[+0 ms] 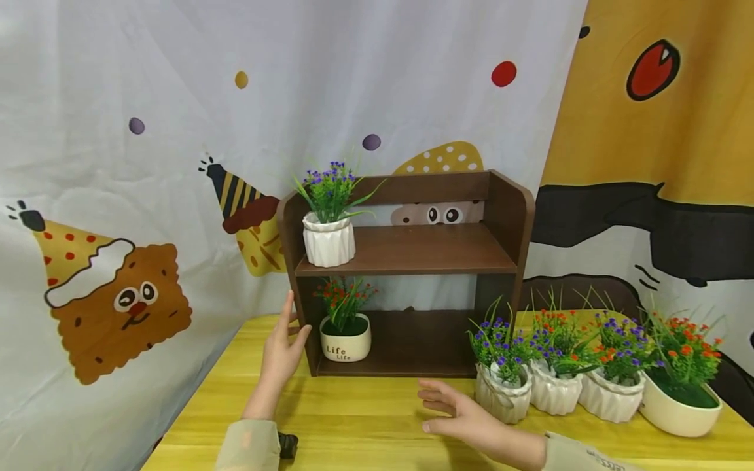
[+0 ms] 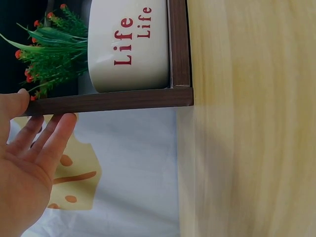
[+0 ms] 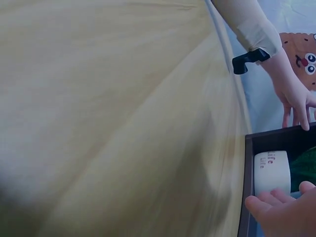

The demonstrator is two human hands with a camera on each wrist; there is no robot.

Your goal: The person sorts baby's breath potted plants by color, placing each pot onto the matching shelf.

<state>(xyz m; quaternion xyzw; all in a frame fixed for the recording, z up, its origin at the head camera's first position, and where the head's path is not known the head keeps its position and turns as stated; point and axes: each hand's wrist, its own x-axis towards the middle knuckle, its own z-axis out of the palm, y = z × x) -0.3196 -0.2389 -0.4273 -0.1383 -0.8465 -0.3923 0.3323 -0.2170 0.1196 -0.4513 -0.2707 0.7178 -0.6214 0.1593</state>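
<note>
A brown two-tier shelf (image 1: 406, 250) stands on the table. My left hand (image 1: 281, 350) is at its left side panel, fingers fairly straight along the outer side and the thumb at the front edge. In the left wrist view, that hand (image 2: 34, 163) has the panel (image 2: 113, 100) between thumb and fingers; firm contact cannot be made out. My right hand (image 1: 465, 418) is in front of the shelf, fingers extended and holding nothing. A white ribbed pot (image 1: 328, 243) with purple flowers sits on the upper tier's left. Below it stands a cream "Life" pot (image 1: 346, 347) with red flowers.
To the right, a row of potted flowers stands on the table (image 1: 365, 418): white ribbed pots (image 1: 555, 391), the nearest one (image 1: 503, 396) close to the shelf, and a cream oval pot (image 1: 680, 409) at the end. A printed curtain (image 1: 177, 98) hangs behind.
</note>
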